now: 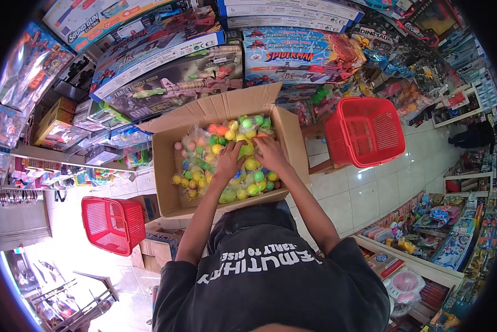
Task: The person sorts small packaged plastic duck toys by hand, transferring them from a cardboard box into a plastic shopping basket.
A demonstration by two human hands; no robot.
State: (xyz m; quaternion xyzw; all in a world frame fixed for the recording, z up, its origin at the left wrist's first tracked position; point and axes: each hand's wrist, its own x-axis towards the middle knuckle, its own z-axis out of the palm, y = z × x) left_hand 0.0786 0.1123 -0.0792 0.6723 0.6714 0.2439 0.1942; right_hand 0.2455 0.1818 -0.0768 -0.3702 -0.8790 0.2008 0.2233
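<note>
A large open cardboard box (pixel 171 211) stands in front of me, filled with clear bags of small plastic balls (pixel 251 188) in yellow, green, orange and other colours. My left hand (pixel 230 159) and my right hand (pixel 272 155) are both inside it, near the middle of the heap. Their fingers are curled on a bag with a yellow-green ball (pixel 247 148) showing between them. The fingertips are partly hidden, and the edges of this bag cannot be told from the others around it.
A red plastic basket (pixel 365 157) is right of the box, and another red basket (pixel 115 243) lies left. Boxed toy guns (pixel 176 83) and Spider-Man boxes (pixel 298 58) are stacked behind. Toy shelves (pixel 414 271) line the right; a person (pixel 475 138) is far right.
</note>
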